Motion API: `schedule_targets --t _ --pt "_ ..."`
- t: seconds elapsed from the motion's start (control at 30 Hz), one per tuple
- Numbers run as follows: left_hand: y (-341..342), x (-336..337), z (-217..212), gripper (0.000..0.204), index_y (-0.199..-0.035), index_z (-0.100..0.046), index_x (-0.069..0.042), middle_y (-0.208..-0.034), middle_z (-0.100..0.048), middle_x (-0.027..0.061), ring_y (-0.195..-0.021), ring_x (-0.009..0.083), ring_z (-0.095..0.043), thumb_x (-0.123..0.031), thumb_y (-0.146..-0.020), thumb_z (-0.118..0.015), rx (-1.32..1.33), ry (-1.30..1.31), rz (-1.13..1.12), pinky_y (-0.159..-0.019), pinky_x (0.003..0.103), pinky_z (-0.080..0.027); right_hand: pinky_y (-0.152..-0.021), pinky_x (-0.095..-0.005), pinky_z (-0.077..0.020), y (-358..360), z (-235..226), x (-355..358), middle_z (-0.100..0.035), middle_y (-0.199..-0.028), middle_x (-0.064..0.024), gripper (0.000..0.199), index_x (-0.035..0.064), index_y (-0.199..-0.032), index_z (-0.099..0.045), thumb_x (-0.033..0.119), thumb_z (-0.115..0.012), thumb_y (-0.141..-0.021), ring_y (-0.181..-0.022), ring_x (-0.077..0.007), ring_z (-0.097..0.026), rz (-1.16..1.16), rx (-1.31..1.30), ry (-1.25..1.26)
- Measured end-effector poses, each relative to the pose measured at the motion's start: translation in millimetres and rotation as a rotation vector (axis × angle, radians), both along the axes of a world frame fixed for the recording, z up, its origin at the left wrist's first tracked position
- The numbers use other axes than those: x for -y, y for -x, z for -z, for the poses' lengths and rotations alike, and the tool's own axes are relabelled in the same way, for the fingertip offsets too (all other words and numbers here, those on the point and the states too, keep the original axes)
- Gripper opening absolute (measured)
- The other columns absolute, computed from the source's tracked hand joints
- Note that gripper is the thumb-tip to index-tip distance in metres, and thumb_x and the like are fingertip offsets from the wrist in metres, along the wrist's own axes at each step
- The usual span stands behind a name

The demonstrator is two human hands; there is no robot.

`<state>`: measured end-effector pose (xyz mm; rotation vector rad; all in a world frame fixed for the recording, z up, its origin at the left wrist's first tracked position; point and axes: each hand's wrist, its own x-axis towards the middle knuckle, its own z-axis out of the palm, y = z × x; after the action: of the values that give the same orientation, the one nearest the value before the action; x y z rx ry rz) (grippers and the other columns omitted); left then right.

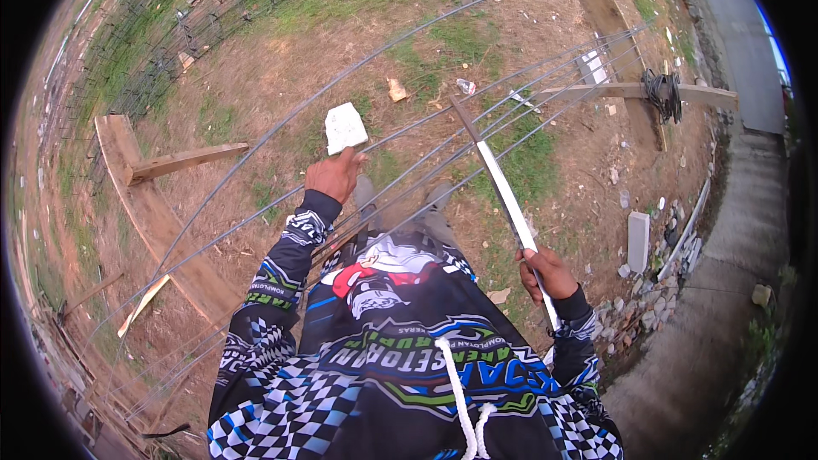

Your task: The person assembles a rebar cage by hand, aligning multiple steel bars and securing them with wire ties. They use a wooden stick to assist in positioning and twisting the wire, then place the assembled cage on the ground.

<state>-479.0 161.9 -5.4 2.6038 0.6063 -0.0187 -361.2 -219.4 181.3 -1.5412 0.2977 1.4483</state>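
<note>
My left hand [335,175] is closed around one of several long grey steel rods [417,125], which run diagonally in front of my body. Just beyond its fingers shows a pale, block-like piece [345,128]; whether they touch it I cannot tell. In my right hand [547,273] is a long narrow bar [504,192], white along most of its length and brown at the far end. That brown end reaches over the rods, and the near end passes below my fist beside the sleeve.
Wooden beams on the left [158,226] and at the far right [613,34] lie beneath the rods. A coil of dark wire [662,95] hangs on a plank. Steel cages [192,25] lie at the far left. Rubble [630,324] borders a concrete strip [682,332] at right.
</note>
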Motion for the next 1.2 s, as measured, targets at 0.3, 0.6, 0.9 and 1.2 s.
schedule_targets --t 0.3,0.6,0.9,1.2 --pt "54 -44 -9 0.040 -0.083 -0.056 -0.005 -0.075 -0.063 0.0201 -0.069 0.0404 -0.061 -0.042 -0.095 -0.050 -0.132 0.050 -0.075 -0.060 0.050 -0.046 -0.034 -0.0255 -0.0375 20 16 -11 -0.045 -0.058 -0.0008 0.030 0.0029 -0.102 -0.052 0.033 -0.048 -0.098 -0.037 -0.0104 -0.042 0.048 0.082 0.048" --pt "178 -106 3 0.038 -0.073 -0.053 -0.008 -0.061 -0.058 0.0176 -0.061 0.0403 -0.059 -0.039 -0.094 -0.053 -0.176 -0.165 -0.145 -0.054 0.049 -0.044 -0.033 -0.0247 -0.0349 25 31 -27 -0.046 -0.059 -0.0011 0.027 0.0043 -0.103 -0.051 0.031 -0.047 -0.099 -0.037 -0.0097 -0.042 0.089 0.083 -0.030" --pt "162 -115 10 0.040 -0.076 -0.057 -0.009 -0.059 -0.058 0.0205 -0.058 0.0415 -0.059 -0.042 -0.096 -0.048 -0.188 -0.204 -0.182 -0.053 0.051 -0.044 -0.032 -0.0255 -0.0347 29 51 -61 -0.047 -0.058 -0.0015 0.026 0.0038 -0.099 -0.051 0.029 -0.048 -0.099 -0.037 -0.0109 -0.043 0.171 0.087 -0.072" --pt "159 -114 21 0.040 -0.080 -0.060 -0.009 -0.059 -0.058 0.0220 -0.058 0.0427 -0.059 -0.043 -0.096 -0.047 -0.201 -0.194 -0.201 -0.053 0.052 -0.045 -0.031 -0.0262 -0.0350 28 71 -72 -0.046 -0.058 -0.0016 0.028 0.0043 -0.101 -0.050 0.032 -0.048 -0.099 -0.035 -0.0113 -0.041 0.172 0.118 -0.091"
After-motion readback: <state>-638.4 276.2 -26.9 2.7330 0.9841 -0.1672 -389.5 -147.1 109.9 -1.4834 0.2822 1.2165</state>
